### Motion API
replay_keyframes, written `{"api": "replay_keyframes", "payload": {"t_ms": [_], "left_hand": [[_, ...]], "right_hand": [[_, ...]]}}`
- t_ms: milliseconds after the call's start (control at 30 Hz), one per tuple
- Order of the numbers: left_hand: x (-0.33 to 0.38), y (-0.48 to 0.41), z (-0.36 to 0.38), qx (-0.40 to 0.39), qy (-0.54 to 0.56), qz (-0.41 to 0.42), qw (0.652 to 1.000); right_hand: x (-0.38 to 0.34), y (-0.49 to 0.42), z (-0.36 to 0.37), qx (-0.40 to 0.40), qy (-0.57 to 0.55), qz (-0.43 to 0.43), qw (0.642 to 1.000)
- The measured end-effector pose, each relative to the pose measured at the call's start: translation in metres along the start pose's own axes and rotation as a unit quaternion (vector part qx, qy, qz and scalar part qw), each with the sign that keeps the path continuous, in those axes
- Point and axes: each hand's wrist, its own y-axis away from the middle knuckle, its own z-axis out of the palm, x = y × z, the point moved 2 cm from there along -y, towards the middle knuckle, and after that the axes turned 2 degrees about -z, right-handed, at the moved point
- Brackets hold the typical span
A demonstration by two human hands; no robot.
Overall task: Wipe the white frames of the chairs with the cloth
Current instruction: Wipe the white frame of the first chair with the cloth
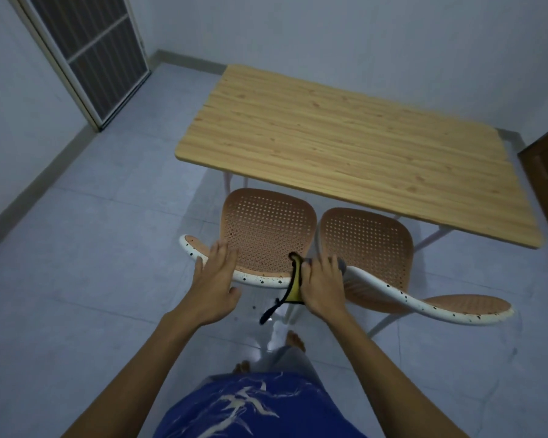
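— White speckled frame [257, 281] of the left chair [266, 229]: how is it being steadied?
— It is being pressed flat by the left hand [214, 287], fingers spread apart.
— And the cloth [293, 286]?
— It is being clamped against the frame by the right hand [323, 287], where the right chair's frame [402, 298] begins; both chairs are being kept beside the wooden table [355, 147].

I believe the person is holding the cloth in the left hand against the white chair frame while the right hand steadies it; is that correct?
Not quite: the hands are swapped. In the head view, the right hand presses the cloth against the white chair frame, while the left hand rests on it bare, apparently steadying it. The rest stands.
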Motion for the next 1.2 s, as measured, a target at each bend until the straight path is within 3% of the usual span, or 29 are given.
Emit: {"api": "replay_keyframes", "payload": {"t_ms": [133,233,500,633,733,800,900,967,1200], "left_hand": [[-0.001,0.005,0.009,0.009,-0.012,0.000,1.000],[-0.001,0.012,0.015,0.012,-0.038,-0.004,0.999],[-0.019,0.028,0.011,0.073,-0.041,-0.039,0.996],[-0.024,0.033,0.013,0.085,-0.046,-0.021,0.995],[-0.021,0.031,0.016,0.085,-0.058,-0.003,0.995],[-0.023,0.030,0.017,0.086,-0.067,0.007,0.994],[-0.028,0.030,0.021,0.097,-0.077,0.017,0.992],[-0.029,0.031,0.022,0.099,-0.079,0.011,0.992],[-0.026,0.032,0.027,0.100,-0.088,0.015,0.991]], "right_hand": [[-0.041,0.066,0.011,0.011,0.014,-0.128,0.992],[-0.027,0.057,0.010,0.022,0.042,-0.156,0.987],[-0.014,0.019,0.000,0.045,-0.005,0.002,0.999],[-0.045,0.064,0.025,0.046,0.043,-0.122,0.991],[-0.030,0.051,0.016,0.018,0.082,-0.171,0.982],[-0.014,0.028,0.004,0.014,0.085,-0.158,0.984],[0.004,0.009,-0.010,0.021,0.026,-0.053,0.998],[0.004,0.017,-0.007,0.027,0.017,-0.028,0.999],[-0.040,0.049,0.023,0.036,0.102,-0.191,0.976]]}}
